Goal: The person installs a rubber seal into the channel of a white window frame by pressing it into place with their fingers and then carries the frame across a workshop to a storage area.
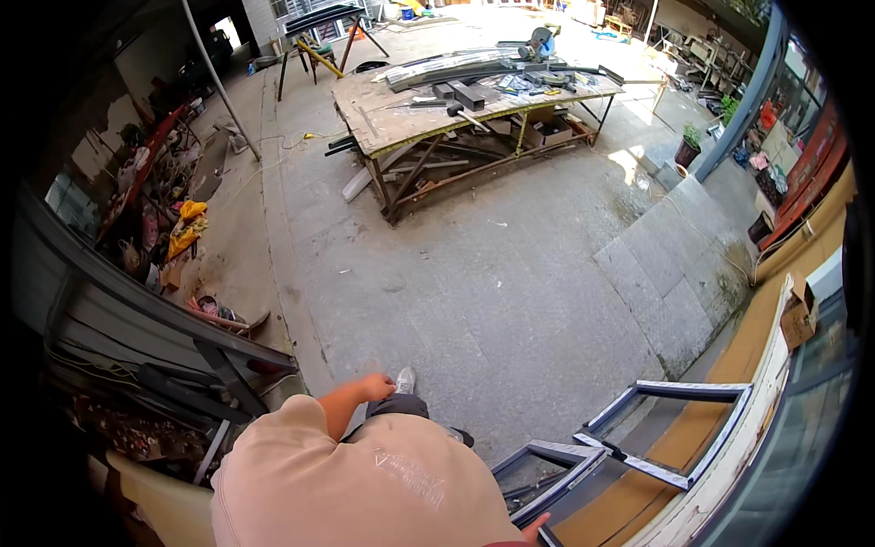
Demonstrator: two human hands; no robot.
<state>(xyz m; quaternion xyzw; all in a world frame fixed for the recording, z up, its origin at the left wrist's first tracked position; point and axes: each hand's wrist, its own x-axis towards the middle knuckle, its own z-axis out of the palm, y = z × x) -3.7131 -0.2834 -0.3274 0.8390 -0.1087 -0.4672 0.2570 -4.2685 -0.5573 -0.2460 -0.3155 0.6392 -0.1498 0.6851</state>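
Note:
My left hand [378, 387] hangs in front of my body beside my leg, above a grey-white shoe [406, 379]. Its fingers look curled, and I see nothing in them. Low at my right side, my right hand [536, 527] shows only in part past my shirt. It grips the dark edge of a window frame [540, 500], whose bars are grey with pale strips. Most of that hand's fingers are hidden. Close by on the right, a second window frame [670, 387] leans by the wall, overlapping the first in view.
A workbench [383, 132] ahead carries metal profiles [456, 68], a mallet [465, 115] and a cutting saw [540, 44]. Stone steps [652, 273] rise at the right near a potted plant [686, 150]. Clutter and a pole [219, 77] line the left. A cardboard box [799, 314] sits on the right ledge.

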